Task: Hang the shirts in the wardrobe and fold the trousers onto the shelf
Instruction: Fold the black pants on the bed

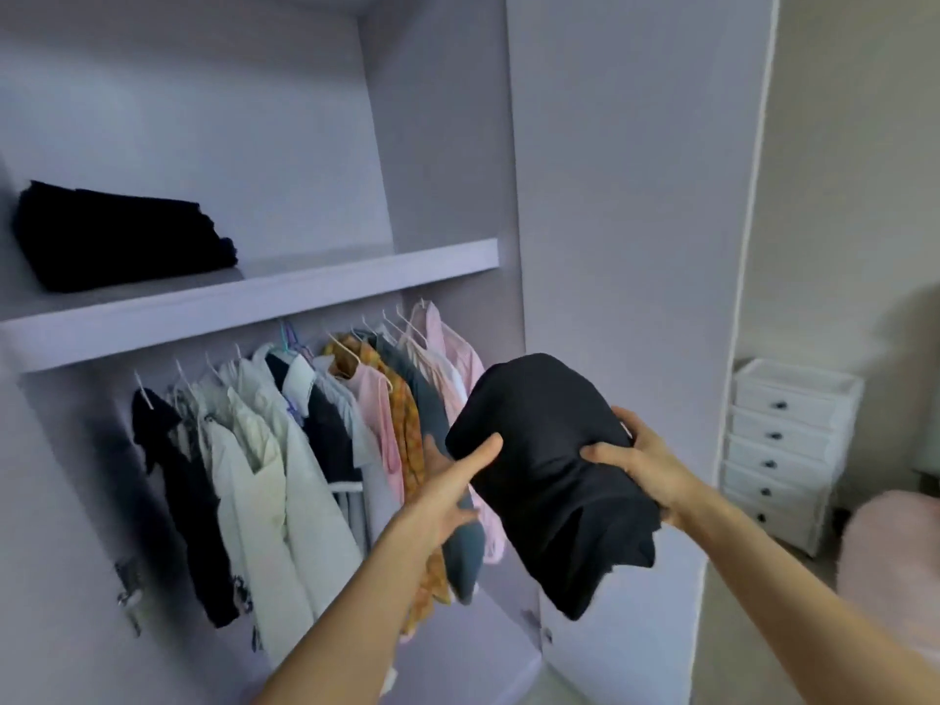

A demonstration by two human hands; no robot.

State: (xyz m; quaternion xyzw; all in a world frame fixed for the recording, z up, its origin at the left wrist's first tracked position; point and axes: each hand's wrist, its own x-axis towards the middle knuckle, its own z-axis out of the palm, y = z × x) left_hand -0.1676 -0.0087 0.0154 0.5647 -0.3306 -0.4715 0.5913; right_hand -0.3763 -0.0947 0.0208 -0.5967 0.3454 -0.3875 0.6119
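The folded trousers (547, 480) are carried in front of the open wardrobe, below the shelf (264, 302); left hand (452, 493) supports underneath with thumb on top, right hand (638, 463) grips the side, probably to keep the folds together.

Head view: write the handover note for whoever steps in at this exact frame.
Left hand and right hand: both grip the folded dark trousers, held in the air in front of the wardrobe, below shelf height.
Shelf: one folded dark stack lies at its left end.
Done: shirts hang on the rail.
Left: set the held trousers on the shelf.
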